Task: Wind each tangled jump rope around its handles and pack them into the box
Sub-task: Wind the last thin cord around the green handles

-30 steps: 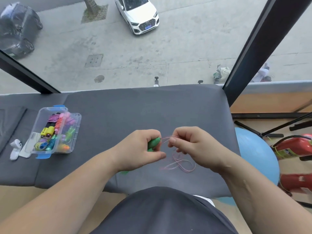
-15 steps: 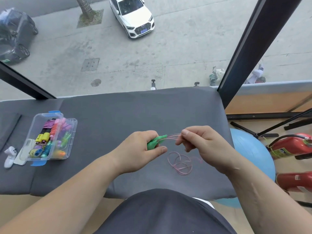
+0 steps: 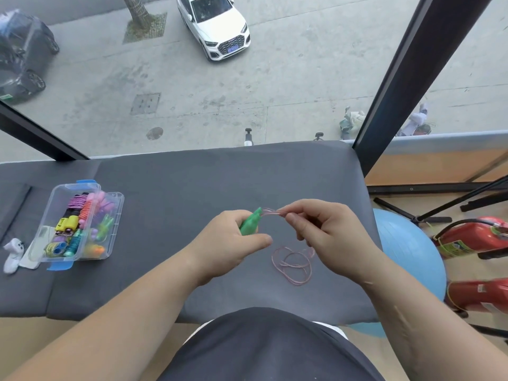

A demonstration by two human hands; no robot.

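Head view: the left hand (image 3: pixel 228 240) grips the green plastic handles (image 3: pixel 250 223). The right hand (image 3: pixel 324 237), now raised toward 12 o'clock, pinches the thin pink cord (image 3: pixel 275 213) taut. Loose loops (image 3: pixel 292 265) remain on the grey padded table (image 3: pixel 192 188), probably one winding turn beginning. The clear plastic box (image 3: pixel 115 215) waits at 9 o'clock.

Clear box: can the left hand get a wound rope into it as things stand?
Probably yes. The clear box sits open on the grey mat off to the left hand's side, with bare mat between them.
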